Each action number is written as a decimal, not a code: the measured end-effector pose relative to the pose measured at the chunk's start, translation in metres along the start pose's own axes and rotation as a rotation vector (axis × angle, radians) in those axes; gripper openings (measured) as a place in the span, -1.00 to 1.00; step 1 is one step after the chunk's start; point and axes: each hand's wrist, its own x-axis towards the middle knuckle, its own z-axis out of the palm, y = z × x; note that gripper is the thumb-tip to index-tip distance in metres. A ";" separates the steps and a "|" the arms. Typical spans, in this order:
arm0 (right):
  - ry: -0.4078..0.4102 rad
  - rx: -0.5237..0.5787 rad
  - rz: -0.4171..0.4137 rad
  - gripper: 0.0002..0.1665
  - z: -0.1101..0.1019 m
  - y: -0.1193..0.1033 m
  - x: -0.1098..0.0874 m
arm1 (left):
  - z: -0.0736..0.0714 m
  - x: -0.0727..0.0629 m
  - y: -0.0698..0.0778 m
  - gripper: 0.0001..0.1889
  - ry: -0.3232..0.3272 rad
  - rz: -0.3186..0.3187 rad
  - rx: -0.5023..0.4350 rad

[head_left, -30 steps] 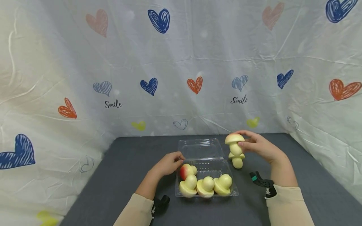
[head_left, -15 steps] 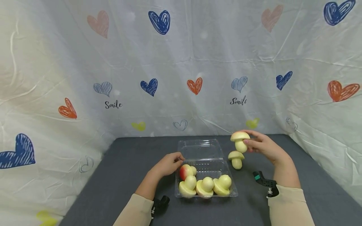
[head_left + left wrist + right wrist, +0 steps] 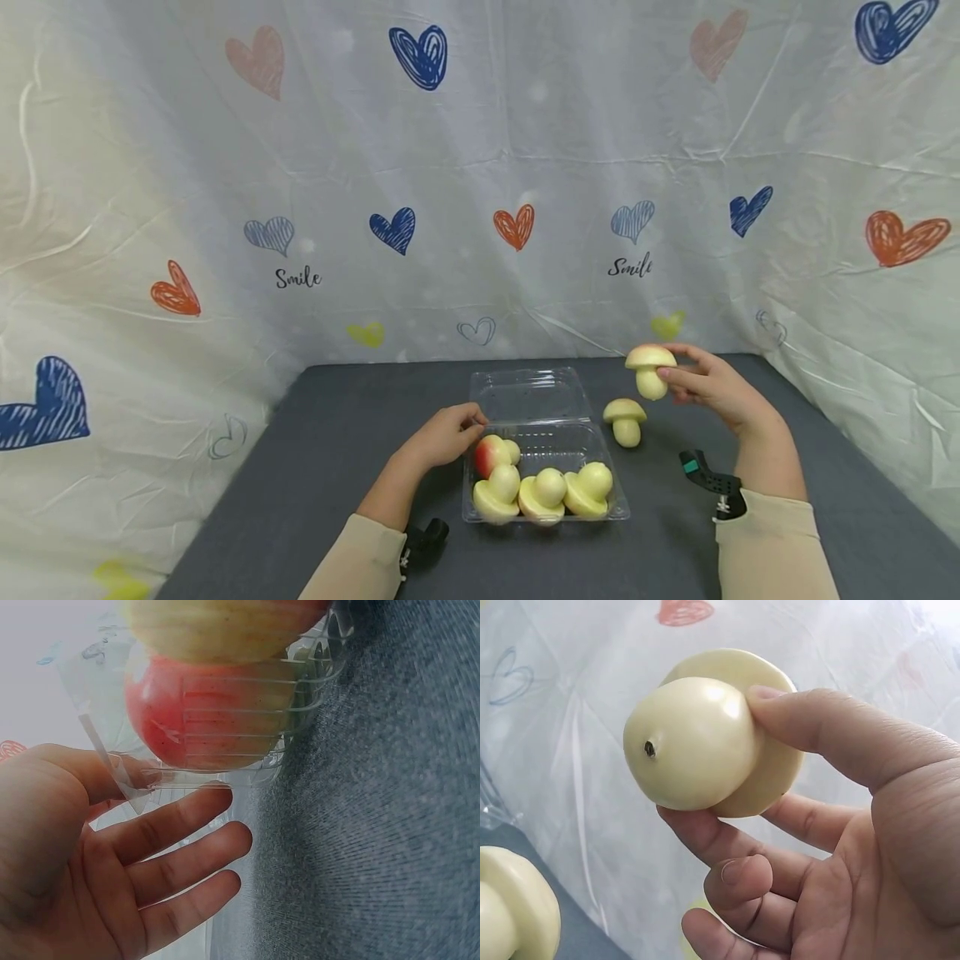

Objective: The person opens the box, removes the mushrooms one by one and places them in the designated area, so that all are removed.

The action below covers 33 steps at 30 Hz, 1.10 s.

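Observation:
My right hand (image 3: pixel 708 383) pinches a toy mushroom (image 3: pixel 650 371) above the table, thumb and fingers round its stem and cap. In the right wrist view the pale stem end of this mushroom (image 3: pixel 694 742) faces the camera and shows a small dark spot. A second mushroom (image 3: pixel 625 422) stands cap up on the table below. My left hand (image 3: pixel 447 433) holds the left rim of a clear plastic box (image 3: pixel 555 433) between thumb and forefinger; the other fingers (image 3: pixel 202 847) are spread outside it. Several cream mushrooms (image 3: pixel 545 496) with reddish caps lie in the box.
The box's clear lid (image 3: pixel 532 393) lies folded back behind it. A dark grey cloth (image 3: pixel 360 417) covers the table. Behind stands a white curtain (image 3: pixel 465 125) printed with hearts.
My right hand has moved right with its mushroom, away from above the standing one, now apart from it in the head view. My left hand and the box have stayed put.

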 end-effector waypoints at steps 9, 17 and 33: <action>0.033 -0.042 0.042 -0.18 -0.002 0.006 0.001 | 0.000 -0.001 0.000 -0.84 -0.004 -0.007 0.004; 0.054 -0.096 0.073 -0.16 -0.003 0.009 0.001 | 0.000 -0.001 0.001 -0.83 0.000 0.001 0.011; 0.070 -0.192 0.233 -0.03 -0.007 0.025 0.003 | 0.000 -0.001 0.001 -0.84 -0.003 -0.008 0.005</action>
